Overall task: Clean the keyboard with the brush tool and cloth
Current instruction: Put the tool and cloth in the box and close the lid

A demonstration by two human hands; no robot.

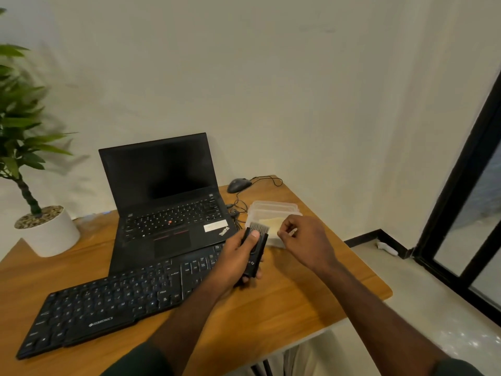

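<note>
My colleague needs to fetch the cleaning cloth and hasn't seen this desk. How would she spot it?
On the wooden desk, look right of the open laptop. A clear plastic container sits there, and the cloth lies inside it: pale yellow, the only soft thing among black electronics.

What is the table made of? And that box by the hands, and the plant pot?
The table looks like wood or a wood-look top: orange-brown with grain lines and a smooth finish. The box seems to be thin plastic, cloudy and see-through. The plant pot is plain matte white, maybe ceramic or plastic; the look leaves that open.
</note>
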